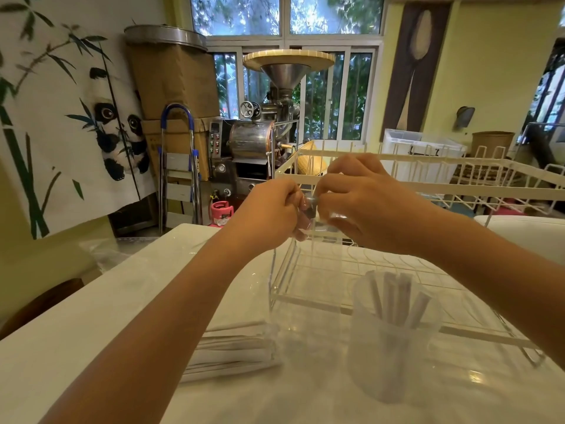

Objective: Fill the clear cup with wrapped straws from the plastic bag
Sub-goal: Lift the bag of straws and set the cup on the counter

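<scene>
A clear cup (394, 341) stands on the white table (91, 316) at the front right, with several paper-wrapped straws (397, 298) upright in it. To its left lies a flat bundle of wrapped straws (229, 353) in clear plastic. Above the table's middle, my left hand (272, 209) and my right hand (363, 200) are raised and pinched together on the top of a clear plastic bag (305, 280), which hangs down between them. A small dark bit shows between the fingertips; I cannot tell what it is.
A white wire dish rack (443, 186) spans the table behind the hands and to the right. Crumpled clear plastic (107, 255) lies at the table's far left edge. A dark chair back (39, 301) sits left of the table. A metal machine and a stepladder stand beyond.
</scene>
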